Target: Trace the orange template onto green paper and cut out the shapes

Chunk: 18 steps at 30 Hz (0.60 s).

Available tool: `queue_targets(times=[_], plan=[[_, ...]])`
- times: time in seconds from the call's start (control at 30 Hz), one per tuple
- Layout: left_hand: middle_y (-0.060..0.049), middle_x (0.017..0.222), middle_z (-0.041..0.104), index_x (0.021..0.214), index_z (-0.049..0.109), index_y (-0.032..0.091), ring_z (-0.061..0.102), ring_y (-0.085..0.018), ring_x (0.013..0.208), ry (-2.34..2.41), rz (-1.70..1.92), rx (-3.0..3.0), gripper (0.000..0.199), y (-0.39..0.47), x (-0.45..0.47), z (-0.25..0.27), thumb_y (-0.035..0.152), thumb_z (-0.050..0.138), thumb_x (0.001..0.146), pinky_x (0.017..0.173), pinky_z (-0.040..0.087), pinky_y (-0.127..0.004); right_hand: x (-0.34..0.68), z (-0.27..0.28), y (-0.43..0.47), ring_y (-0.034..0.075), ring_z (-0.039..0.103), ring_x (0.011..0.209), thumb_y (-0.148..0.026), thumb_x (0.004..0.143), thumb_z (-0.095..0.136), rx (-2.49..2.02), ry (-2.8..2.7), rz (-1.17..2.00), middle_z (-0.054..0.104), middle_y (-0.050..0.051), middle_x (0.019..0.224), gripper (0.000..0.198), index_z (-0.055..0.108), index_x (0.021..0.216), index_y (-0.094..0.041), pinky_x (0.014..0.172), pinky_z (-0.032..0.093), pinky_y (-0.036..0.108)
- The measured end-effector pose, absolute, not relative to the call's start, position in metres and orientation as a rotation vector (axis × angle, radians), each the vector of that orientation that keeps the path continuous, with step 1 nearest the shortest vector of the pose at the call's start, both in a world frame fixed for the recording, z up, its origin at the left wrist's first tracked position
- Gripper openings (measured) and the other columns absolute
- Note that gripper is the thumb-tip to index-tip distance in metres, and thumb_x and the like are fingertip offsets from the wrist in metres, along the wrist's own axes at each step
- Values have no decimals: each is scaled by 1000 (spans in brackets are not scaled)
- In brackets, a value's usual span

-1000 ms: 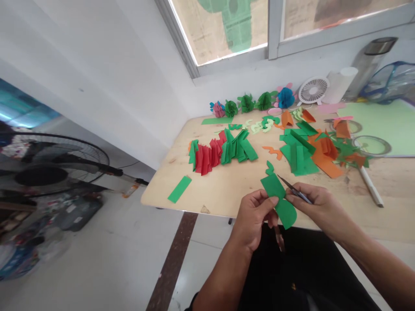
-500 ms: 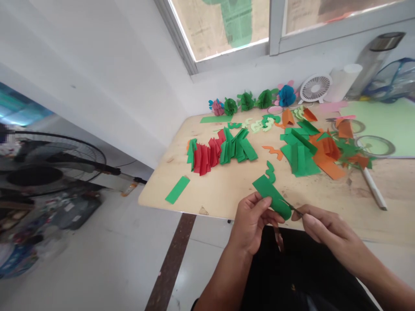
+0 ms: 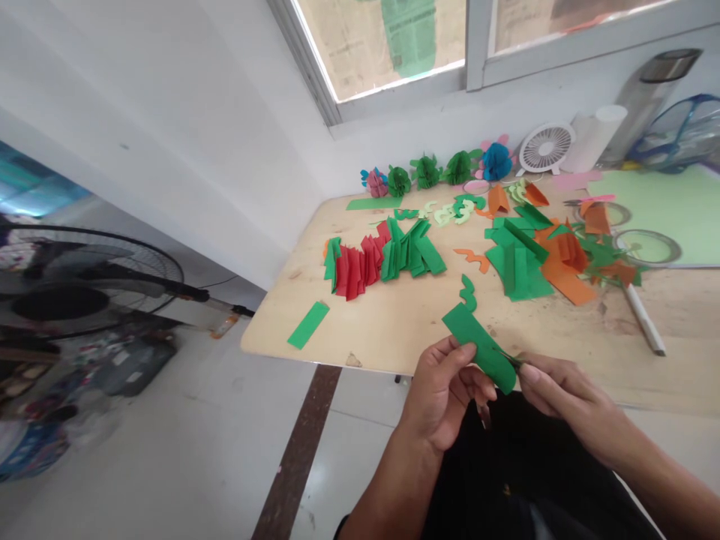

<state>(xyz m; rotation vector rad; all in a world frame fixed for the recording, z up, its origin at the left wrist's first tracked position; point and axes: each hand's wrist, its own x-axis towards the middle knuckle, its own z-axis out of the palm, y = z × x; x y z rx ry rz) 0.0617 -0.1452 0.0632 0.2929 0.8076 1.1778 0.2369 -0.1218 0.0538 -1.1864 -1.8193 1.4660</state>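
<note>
My left hand (image 3: pixel 444 386) pinches a green paper strip (image 3: pixel 471 330) between thumb and fingers, just over the table's front edge. The strip's lower right end is rounded. My right hand (image 3: pixel 554 390) is closed around scissors (image 3: pixel 511 358); their handles are mostly hidden by the fingers. The thin blades lie against the upper right edge of the strip. Just beyond the strip lies a wavy green cutout (image 3: pixel 467 292), with a wavy orange cutout (image 3: pixel 471 259) farther back.
Folded red papers (image 3: pixel 354 271) and green papers (image 3: pixel 413 251) lie mid-table. To the right are a green pile (image 3: pixel 517 262), orange sheets (image 3: pixel 562 266), tape rolls (image 3: pixel 648 247) and a white marker (image 3: pixel 645 321). Paper-ball figures (image 3: pixel 426 172) and a small fan (image 3: pixel 545 148) line the wall.
The green strip has tilted and shifted slightly right. The scissors' blades now sit farther along its upper right edge, and the rounded end hangs lower. Both hands keep their hold.
</note>
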Motion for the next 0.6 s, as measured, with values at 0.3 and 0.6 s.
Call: queue_targets(times=[0.3,0.6], plan=[[-2,53,63,76,60,13,53,-8,38,901,1223,301,27,-149,71,67,34,76,70,36,36,-15,232,56,-124,11,39,45,-53,93,42,-1176,-1801,1468,47,-3,51,46,52,63,-20,45,32,24],[1,51,59,77,59,13,50,-8,39,987,1294,351,27,-149,81,68,33,76,69,39,33,-17,227,59,-126,13,45,50,-51,91,47,-1209,-1743,1465,53,-1,56,41,61,69,-21,50,39,25]])
